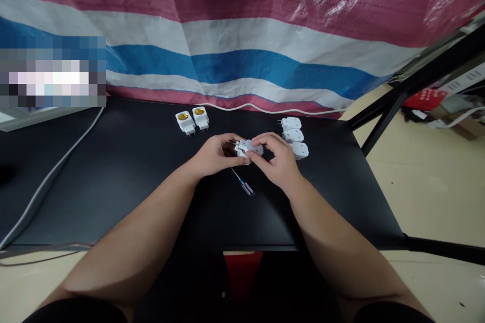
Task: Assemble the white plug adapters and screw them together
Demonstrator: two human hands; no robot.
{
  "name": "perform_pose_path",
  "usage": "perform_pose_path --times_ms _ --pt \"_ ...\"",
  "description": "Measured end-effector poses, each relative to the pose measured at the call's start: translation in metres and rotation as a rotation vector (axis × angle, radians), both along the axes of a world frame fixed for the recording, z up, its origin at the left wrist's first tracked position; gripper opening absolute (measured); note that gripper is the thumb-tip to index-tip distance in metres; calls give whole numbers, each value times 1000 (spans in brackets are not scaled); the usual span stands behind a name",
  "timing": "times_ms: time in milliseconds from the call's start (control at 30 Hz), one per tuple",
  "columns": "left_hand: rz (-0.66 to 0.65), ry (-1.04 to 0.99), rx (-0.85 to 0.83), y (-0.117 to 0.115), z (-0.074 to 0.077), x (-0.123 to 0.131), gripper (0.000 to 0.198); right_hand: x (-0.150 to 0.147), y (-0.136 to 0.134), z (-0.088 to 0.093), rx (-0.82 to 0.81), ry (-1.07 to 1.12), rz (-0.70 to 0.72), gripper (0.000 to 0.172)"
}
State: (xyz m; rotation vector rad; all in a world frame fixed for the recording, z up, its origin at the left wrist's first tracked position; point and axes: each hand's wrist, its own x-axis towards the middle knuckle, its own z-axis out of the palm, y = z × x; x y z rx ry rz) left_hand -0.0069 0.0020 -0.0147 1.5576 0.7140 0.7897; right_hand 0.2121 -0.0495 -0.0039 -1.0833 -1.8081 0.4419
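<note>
Between my two hands is a white plug-in lamp socket (253,148), held just above the table with its metal pins pointing left. My left hand (217,153) is closed on its pin end, thumb along the near side. On the other end, my right hand (276,155) pinches it with thumb and fingers. A screwdriver (246,186) with a clear purplish handle lies on the table just below the hands. Right of my right hand sits a row of three similar white plug pieces (293,135), the nearest partly hidden by my fingers.
Two white sockets with gold-coloured insides (184,118) stand at the back of the black table (132,161). A white cable (261,107) runs along the back edge beneath a striped sheet (227,65). Another cable (56,179) crosses the left side. A black metal frame (394,95) rises at right.
</note>
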Motion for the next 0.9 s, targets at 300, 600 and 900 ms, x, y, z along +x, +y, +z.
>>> perform_pose_path --times_ms 300,600,900 --pt "1 -50 -15 -1 1 1 52 -2 2 -4 61 25 -13 13" --pt "-5 -29 -29 -2 -1 3 50 -2 1 -4 49 49 -8 13" --pt "21 -42 -24 -3 1 3 52 -2 1 -4 -1 42 5 14"
